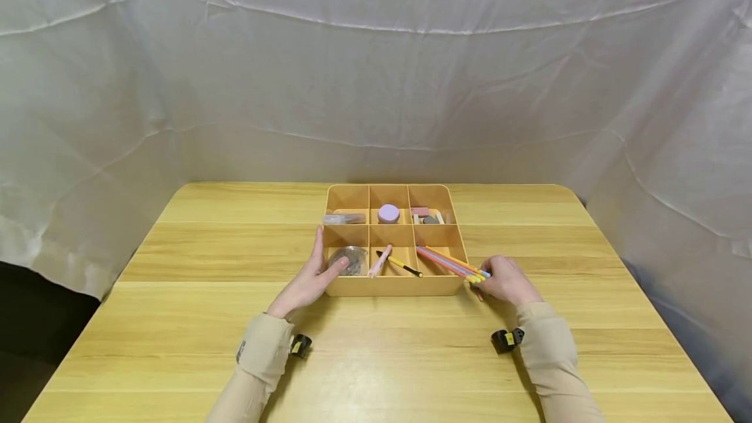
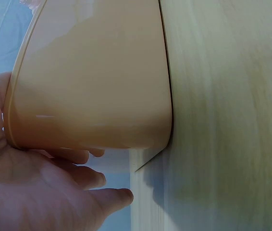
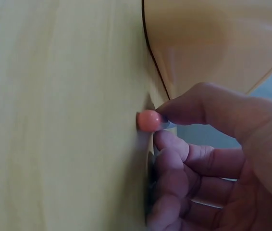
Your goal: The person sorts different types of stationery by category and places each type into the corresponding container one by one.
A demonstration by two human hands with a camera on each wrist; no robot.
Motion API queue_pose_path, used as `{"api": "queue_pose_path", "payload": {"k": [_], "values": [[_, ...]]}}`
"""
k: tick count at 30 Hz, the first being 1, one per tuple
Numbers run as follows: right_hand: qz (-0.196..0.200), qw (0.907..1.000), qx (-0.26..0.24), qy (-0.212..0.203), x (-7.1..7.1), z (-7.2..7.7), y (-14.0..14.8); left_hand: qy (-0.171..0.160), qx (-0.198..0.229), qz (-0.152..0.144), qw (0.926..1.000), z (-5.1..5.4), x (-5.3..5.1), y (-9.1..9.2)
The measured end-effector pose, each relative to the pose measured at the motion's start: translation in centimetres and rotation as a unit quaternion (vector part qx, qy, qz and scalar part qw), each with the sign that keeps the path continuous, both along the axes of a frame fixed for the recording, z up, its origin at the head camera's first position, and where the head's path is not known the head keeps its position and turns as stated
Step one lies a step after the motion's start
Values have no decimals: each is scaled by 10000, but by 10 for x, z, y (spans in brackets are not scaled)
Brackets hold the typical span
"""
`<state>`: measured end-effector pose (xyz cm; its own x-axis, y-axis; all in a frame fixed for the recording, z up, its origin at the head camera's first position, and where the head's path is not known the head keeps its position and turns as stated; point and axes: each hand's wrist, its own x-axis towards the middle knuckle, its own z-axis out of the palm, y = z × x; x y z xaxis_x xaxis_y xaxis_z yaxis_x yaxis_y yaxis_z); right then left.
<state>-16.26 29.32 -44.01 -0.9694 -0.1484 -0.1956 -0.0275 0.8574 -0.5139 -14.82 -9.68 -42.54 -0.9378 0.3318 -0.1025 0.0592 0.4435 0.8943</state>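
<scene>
My left hand (image 1: 308,282) grips the left front corner of a tan divided organizer box (image 1: 393,286). Its thumb reaches over the rim by a round clear container (image 1: 355,260), while the fingers lie along the outer side (image 2: 92,86). Right of the box, low over the table, my right hand (image 1: 510,278) pinches a thin coral stick with a rounded end (image 3: 149,121) between thumb and forefinger; most of its length is hidden. Several coloured sticks (image 1: 452,262) lean out of the front right compartment, close to that hand.
The front middle compartment holds a pink pen (image 1: 380,260) and a yellow-and-black pencil (image 1: 404,265). Behind are a clear packet (image 1: 343,219), a lilac round lid (image 1: 388,213) and small pink and grey blocks (image 1: 420,211). A pale curtain (image 1: 376,83) surrounds the wooden table (image 1: 388,371).
</scene>
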Motion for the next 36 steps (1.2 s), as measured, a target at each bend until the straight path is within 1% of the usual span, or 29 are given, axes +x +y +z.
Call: {"api": "queue_pose_path", "payload": {"k": [6,16,19,22,25,27,29,31,33,36], "values": [[29,9997,100,207,0,1,-1,24,-60,3,10000,-1,-1,-1],[-142,9998,-10,125,0,-2,1,-39,-24,-26,10000,0,0,-1],[-206,9995,-228,76,-1,-2,2,-62,-12,-17,10000,0,0,-1],[-362,9976,-595,28,-1,0,3,-65,2,-10,10000,1,1,0],[-528,9929,-1065,31,-1,5,3,-61,13,-23,10000,0,0,1],[-610,9898,-1273,186,0,10,3,-69,37,-54,10000,0,0,1],[-658,9854,-1490,498,0,16,3,-81,69,-73,9999,-1,-1,1],[-693,9805,-1598,910,2,24,2,-110,121,-75,9998,-1,-1,0],[-712,9735,-1738,1304,5,31,0,-155,164,-79,9997,0,-1,-2],[-683,9638,-1834,1812,11,42,-3,-308,189,1,9993,2,1,-6]]}}
